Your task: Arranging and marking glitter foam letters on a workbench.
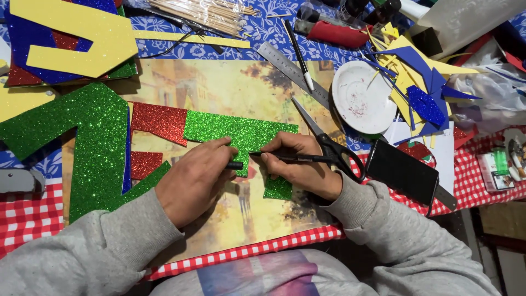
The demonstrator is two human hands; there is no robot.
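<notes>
Seemingly level, the pen (293, 158) (black) points left from right hand (298, 167).

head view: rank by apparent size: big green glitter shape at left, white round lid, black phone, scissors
1. Big green glitter shape, clearly largest.
2. White round lid and black phone look about alike; no ranking between them.
3. Scissors cover the least area, though they run long, and the right hand partly hides the handles.

home craft table | glitter foam sheets (98, 142) | scissors (329, 145) | checked tablecloth (27, 216)
</notes>
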